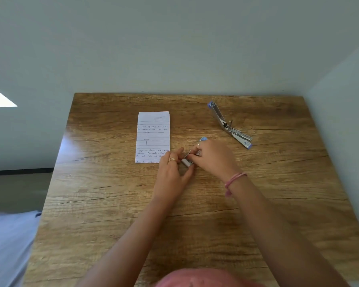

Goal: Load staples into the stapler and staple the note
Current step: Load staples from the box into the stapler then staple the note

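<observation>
Pale grey-green walls (174, 48) back a brown wood-grain tabletop (112, 204), approx. square, set into the room corner.

Landmark: white lined paper note w/ blue handwriting (152, 136), lying flat on the tabletop, left of centre, toward the far edge.

Left hand (171, 172): just beside the note's near-right corner, fingertips overlapping that corner. Fingers curled; thumb and fingers pinch a small white staple box (187, 162). Gold ring (172, 159) on one finger.

Right hand (212, 158): right of the note, touching the left hand at the box. Fingers curled, pinching a thin silver staple strip (188, 153) that angles up out of the box. Pink cord bracelet (234, 180) on the wrist; thin ring (198, 143) on one finger.

Silver metal stapler w/ lilac plastic ends (229, 126): well right of the note, near the far-right part of the tabletop, hinged wide open in a V, not touched by either hand.

Small lilac item (204, 139): right of the note, mostly hidden behind the right hand's fingers; identity cannot be told.
</observation>
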